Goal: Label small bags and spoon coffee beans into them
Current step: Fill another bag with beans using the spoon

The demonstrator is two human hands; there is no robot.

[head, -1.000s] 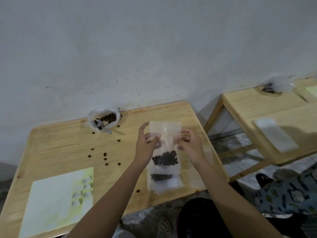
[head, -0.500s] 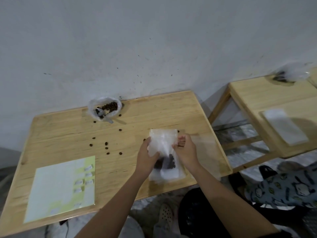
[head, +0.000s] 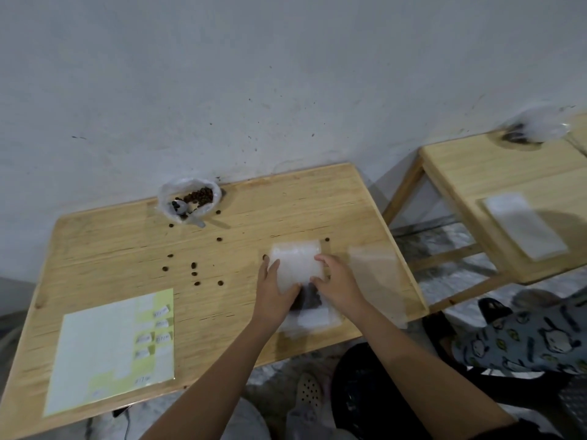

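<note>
Bag (head: 295,265) of beans lies flat on the surface (head: 286,211), front right. Loose beans (head: 193,274) left of it. Left hand (head: 273,293) fingers straight, pressing it; right hand (head: 336,287) fingers bent on it, grip unclear. Risk: if top isn't sealed, pressure squeezes beans out; near edge, could slide off.

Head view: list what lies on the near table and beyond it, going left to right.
label sheet → open bag of coffee beans → left hand → right hand → clear empty bag → stack of white bags on the second table
</note>
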